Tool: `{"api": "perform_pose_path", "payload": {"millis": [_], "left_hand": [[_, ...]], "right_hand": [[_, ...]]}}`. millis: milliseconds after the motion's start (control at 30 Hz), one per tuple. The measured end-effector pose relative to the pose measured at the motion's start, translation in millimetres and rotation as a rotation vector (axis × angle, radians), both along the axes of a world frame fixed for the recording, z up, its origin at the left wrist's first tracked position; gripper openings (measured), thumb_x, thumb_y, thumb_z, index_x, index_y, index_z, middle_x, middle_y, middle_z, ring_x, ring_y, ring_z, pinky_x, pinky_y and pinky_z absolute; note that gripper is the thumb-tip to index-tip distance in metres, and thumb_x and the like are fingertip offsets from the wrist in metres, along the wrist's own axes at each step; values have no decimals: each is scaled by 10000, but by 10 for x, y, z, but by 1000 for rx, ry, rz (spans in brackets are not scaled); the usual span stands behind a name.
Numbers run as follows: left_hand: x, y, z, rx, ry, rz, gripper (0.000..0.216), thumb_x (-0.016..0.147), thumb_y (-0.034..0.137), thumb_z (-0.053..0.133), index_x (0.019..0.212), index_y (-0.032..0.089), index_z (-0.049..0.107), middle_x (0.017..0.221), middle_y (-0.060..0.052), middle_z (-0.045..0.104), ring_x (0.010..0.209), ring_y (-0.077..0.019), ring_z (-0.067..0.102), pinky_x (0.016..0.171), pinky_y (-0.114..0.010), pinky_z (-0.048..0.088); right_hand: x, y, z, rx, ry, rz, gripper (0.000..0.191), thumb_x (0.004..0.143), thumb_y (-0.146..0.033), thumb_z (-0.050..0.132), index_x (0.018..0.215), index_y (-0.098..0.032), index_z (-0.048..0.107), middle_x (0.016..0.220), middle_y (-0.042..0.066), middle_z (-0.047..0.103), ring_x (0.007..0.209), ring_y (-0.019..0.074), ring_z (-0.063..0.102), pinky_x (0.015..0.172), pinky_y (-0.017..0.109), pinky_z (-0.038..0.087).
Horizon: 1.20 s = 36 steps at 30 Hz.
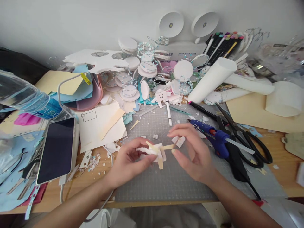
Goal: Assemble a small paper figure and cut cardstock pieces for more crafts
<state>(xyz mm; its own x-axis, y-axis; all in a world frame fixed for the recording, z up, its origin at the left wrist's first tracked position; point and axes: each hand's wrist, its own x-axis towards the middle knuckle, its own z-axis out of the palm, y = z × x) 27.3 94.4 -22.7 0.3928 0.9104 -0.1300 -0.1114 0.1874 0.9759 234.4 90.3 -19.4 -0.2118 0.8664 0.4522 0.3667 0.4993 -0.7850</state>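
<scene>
The left hand [128, 161] was closed around a small white paper piece [154, 152] with cream strips crossing it, held just above the grey cutting mat [171, 182] in the middle of the cluttered surface [277, 152]. The right hand [193, 152] was close beside it, its fingertips pinched on the end of one strip sticking out of the piece. A blue glue gun [215, 136] and black scissors [248, 141] lay just right of the hands, and a phone [57, 148] lay well to the left.

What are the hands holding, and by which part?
A small white paper piece with cream strips. The left hand grips its left side; the right hand pinches the end of the right-pointing strip.
</scene>
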Motion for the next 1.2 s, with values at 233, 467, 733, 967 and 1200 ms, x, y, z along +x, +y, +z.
{"api": "perform_pose_path", "payload": {"millis": [233,467,733,967,1200], "left_hand": [[-10,42,0,-140,-182,-6,224,791,245,761,894,161,580,769,-10,692,617,-94,616,562,-184,556],[-8,12,13,-109,-107,-18,251,790,252,759,904,173,551,775,-2,667,616,-98,625,595,-205,569],[15,1,23,-49,-66,-47,205,795,237,739,928,175,596,848,-7,610,686,-118,624,635,-231,565],[3,15,49,-77,-18,-71,202,832,345,702,913,177,626,779,-8,635,672,-127,596,623,-223,509],[19,52,29,-137,56,16,247,792,398,737,827,160,677,685,-13,661,623,-134,599,585,-216,464]], "right_hand": [[-21,49,-4,337,-253,-172,278,833,-86,602,1052,-258,590,923,52,627,855,219,599,751,408,470],[-33,33,-19,156,-104,-92,193,853,-132,607,1014,-237,626,961,61,670,924,221,631,790,391,509],[-70,11,-81,-25,-29,-24,223,845,-208,662,1058,-230,597,1078,68,644,1047,221,591,892,387,478],[-94,6,-86,38,-69,-18,177,862,-165,641,1023,-226,597,1018,61,625,997,205,592,874,387,480],[-102,7,-78,63,-74,-26,184,871,-168,610,1038,-245,594,1028,69,633,1005,230,603,865,428,504]]}}
